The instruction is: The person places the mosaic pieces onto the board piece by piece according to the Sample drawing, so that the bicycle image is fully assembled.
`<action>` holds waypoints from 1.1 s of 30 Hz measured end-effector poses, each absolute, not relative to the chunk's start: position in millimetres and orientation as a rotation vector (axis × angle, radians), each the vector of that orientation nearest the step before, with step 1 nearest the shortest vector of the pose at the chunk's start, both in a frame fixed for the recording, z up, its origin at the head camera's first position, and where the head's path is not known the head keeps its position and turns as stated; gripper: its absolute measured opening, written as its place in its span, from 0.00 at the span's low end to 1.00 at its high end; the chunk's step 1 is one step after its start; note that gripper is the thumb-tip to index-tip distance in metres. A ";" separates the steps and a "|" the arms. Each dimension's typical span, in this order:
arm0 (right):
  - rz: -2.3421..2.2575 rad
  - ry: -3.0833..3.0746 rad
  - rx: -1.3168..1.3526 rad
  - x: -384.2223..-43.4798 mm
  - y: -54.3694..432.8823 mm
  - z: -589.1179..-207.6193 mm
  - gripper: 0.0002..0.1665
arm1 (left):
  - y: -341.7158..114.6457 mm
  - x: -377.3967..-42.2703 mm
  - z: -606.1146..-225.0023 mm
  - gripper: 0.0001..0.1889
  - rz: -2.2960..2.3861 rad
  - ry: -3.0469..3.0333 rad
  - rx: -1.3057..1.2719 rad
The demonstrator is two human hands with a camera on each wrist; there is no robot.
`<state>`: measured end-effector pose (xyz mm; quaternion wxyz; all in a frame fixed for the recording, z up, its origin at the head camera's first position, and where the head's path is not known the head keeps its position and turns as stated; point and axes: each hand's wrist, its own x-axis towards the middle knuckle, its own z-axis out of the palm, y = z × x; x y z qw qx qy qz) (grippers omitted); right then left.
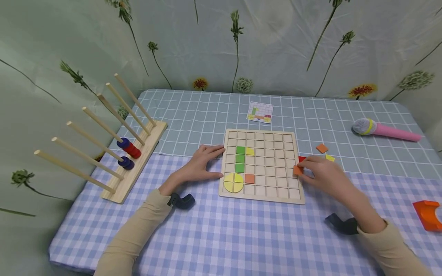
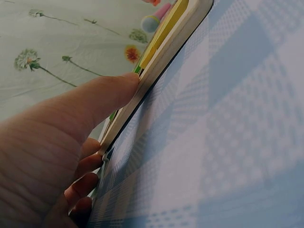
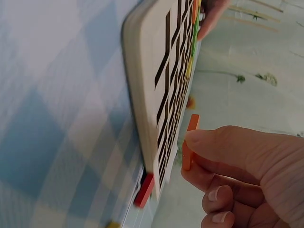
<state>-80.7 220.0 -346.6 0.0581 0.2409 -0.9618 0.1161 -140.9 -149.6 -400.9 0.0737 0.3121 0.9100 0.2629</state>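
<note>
A wooden grid board (image 1: 269, 161) lies on the table with green, yellow and orange tiles in its left part. Four yellow quarter pieces make a yellow circle (image 1: 233, 183) in its lower left corner. My left hand (image 1: 198, 165) touches the board's left edge with thumb and fingertips, fingers extended. At the board's right edge my right hand (image 1: 326, 176) pinches an orange square tile (image 3: 191, 142) between thumb and finger, held just above the board. Beside that edge lies a red tile (image 3: 144, 190), partly hidden by the hand in the head view.
Past the right hand lie an orange tile (image 1: 322, 148) and a yellow piece (image 1: 330, 157). A pattern card (image 1: 260, 112) is behind the board. A peg stand (image 1: 138, 165) with rings stands left. A toy microphone (image 1: 386, 131) and an orange curved block (image 1: 428, 215) are right.
</note>
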 end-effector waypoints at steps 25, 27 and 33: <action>0.466 -2.908 0.953 -80.8 162.9 -355.1 0.10 | -150.8 -143.0 -402.8 0.44 0.781 2.739 0.941; 0.466 -2.919 0.961 -81.0 158.9 -355.7 0.10 | -151.0 -143.0 -402.8 0.44 0.780 2.739 0.942; 0.466 -2.906 1.001 -81.8 150.1 -358.6 0.08 | -150.9 -143.2 -402.6 0.44 0.778 2.738 0.948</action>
